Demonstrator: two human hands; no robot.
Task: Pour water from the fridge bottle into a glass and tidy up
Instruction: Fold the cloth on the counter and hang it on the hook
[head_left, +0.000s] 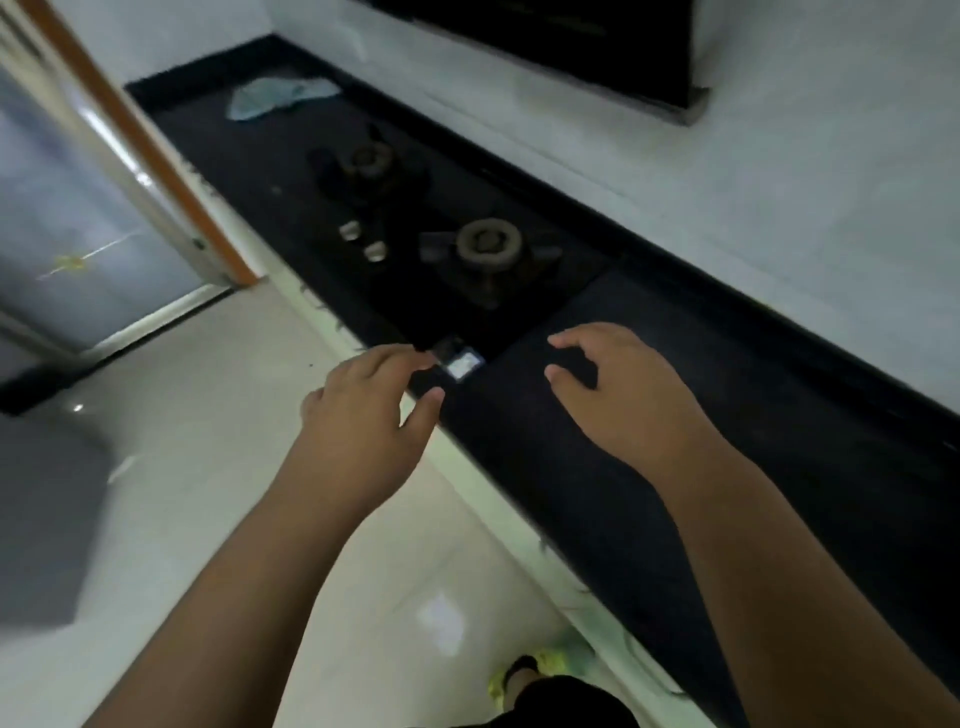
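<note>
Neither a bottle nor a glass is in view. My left hand (363, 410) hovers over the front edge of the black counter (649, 415), fingers loosely curled and holding nothing. My right hand (618, 384) is held above the bare counter to the right of the stove, fingers spread and relaxed, also empty. A small shiny dark object (460, 361) lies on the counter just beyond my left fingertips; blur hides what it is.
A built-in gas stove with two burners (488, 244) (369, 161) and two knobs (363, 241) fills the counter's middle. A pale blue cloth (280, 96) lies at the far end. A dark range hood (571, 41) hangs above. A doorway (104, 208) opens at left over glossy floor tiles.
</note>
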